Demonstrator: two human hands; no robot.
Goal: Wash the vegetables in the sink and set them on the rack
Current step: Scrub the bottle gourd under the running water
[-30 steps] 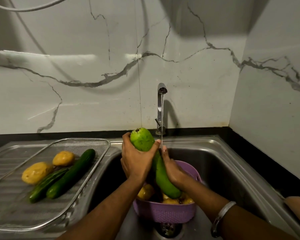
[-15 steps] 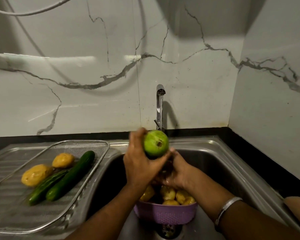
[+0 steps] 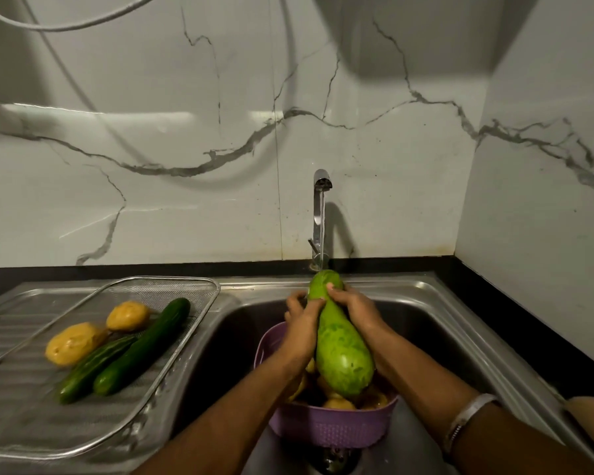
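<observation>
Holding one gourd (image 3: 342, 351): two cucumbers (image 3: 141, 347), two potatoes (image 3: 74, 342).

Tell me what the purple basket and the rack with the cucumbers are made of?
The purple perforated basket looks like matte plastic: uniform colour and a moulded grid of small holes. The rectangular mesh rack looks like shiny steel wire: a bright silver rim around fine see-through mesh. Neither can be confirmed by sight alone.
</observation>
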